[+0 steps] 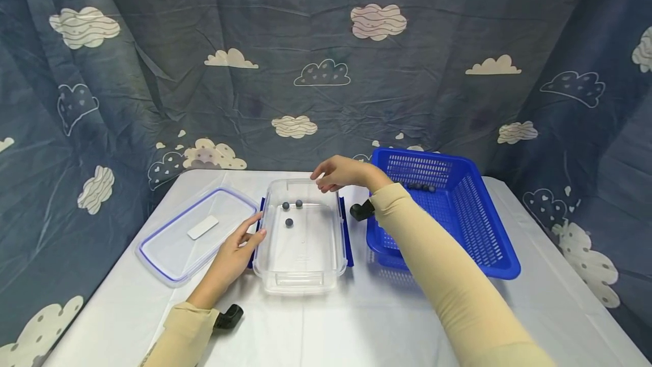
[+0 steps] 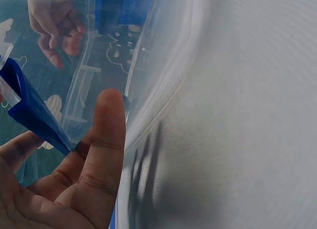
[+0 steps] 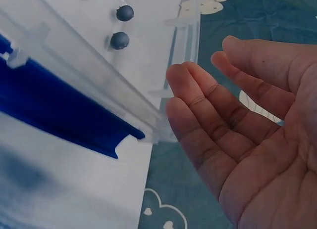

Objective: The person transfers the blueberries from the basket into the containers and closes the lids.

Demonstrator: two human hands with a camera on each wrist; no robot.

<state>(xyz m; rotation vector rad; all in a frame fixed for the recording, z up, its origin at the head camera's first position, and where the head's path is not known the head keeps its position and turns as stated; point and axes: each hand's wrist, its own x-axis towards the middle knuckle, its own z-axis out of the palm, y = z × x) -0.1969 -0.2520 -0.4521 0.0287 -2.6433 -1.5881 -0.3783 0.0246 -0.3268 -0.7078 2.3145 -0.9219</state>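
Head view: your right grip [image 1: 340,174], loosely spread, hangs by the far-right corner of the container [image 1: 312,249], left of the berries [image 1: 425,188] in the basket [image 1: 489,230]. Your spread left grip [image 1: 235,254] touches its left side.

Dark blue-grey fabric [image 1: 433,101] fills the whole back here, and look, it wraps down both sides too, creased and hanging in folds! Pale clouds [image 1: 378,21] dot it everywhere, some wavy-striped, some spotted, some just outlines. And below, in front, a white-covered worktop [image 1: 387,327], faintly creased under soft light.
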